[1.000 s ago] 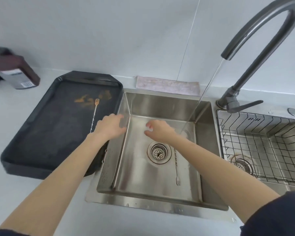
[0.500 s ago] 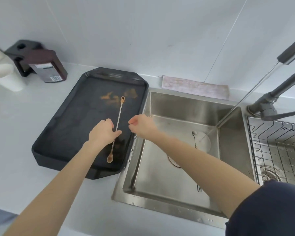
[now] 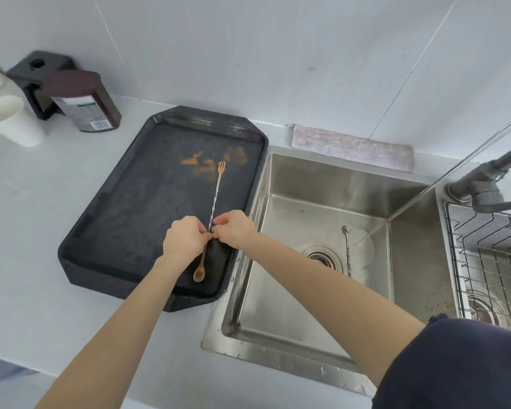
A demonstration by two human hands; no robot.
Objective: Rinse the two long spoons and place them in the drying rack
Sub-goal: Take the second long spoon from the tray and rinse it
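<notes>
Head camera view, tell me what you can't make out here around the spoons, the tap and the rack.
- Gold spoon on the black tray: mid-handle hidden by the fingertips of the left hand and right hand.
- Silver spoon in the sink: its near end is too small to make out.
- Faucet: spout cut off by the right edge.
- Drying rack: only its left part shows, cut off by the same edge.
</notes>
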